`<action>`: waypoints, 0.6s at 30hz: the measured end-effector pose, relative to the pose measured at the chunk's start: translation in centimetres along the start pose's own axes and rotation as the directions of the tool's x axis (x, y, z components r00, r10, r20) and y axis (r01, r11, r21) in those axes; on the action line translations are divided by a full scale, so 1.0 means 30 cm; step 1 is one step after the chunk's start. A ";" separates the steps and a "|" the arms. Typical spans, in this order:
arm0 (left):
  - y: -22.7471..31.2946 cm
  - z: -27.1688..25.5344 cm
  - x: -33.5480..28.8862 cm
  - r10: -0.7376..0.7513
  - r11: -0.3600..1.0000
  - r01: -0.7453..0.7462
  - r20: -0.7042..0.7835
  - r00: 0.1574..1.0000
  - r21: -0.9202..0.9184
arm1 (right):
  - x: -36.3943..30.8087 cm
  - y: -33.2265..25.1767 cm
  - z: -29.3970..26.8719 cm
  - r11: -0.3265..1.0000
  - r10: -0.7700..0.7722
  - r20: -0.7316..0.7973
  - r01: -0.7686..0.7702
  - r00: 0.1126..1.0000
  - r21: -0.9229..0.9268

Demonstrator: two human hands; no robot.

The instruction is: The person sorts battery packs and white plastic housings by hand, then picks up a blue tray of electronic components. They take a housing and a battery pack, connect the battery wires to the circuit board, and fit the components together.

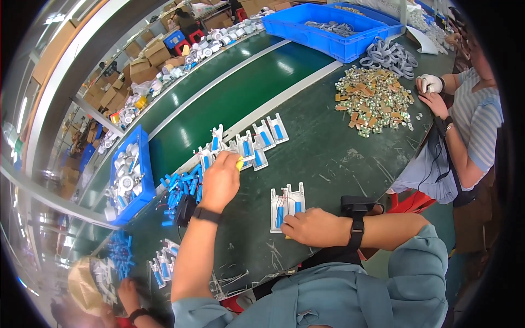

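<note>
White housing pair [280,214] with blue cells is laid on the near part of the dark green table [322,150], just left of the right hand [313,227]. Its near right end is met by the right fingertips; fingers are curled, grip cannot be told. Left hand [220,180] is placed farther left, fingers bent beside the far housing group [245,147]; a yellow piece [239,163] is seen at the fingertips, clamping cannot be told. Loose blue cells [183,190] are piled left of it.
</note>
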State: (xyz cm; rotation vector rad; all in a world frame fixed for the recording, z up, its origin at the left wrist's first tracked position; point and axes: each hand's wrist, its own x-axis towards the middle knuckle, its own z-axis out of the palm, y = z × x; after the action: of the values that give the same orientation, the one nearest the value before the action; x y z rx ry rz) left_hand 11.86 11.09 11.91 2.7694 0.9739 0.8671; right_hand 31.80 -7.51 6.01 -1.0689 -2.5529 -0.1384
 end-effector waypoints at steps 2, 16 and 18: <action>-0.063 0.087 0.005 -0.020 0.996 0.015 0.058 0.998 0.085 | 0.007 -0.011 0.005 0.999 0.025 -0.023 -0.024 0.999 0.041; 0.206 -0.010 -0.258 0.190 0.938 0.010 0.538 0.821 -0.347 | -0.055 0.075 -0.030 0.976 -0.115 0.048 0.104 0.992 0.192; 0.216 0.003 -0.281 0.179 0.954 -0.022 0.509 0.842 -0.299 | -0.065 0.091 -0.059 0.966 -0.146 0.048 0.132 0.988 0.223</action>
State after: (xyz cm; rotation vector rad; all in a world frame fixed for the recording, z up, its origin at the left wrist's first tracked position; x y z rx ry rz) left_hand 10.11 0.91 9.36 2.5932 0.5551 0.1819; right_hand 35.52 -7.29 6.79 -0.8237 -2.6258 0.1422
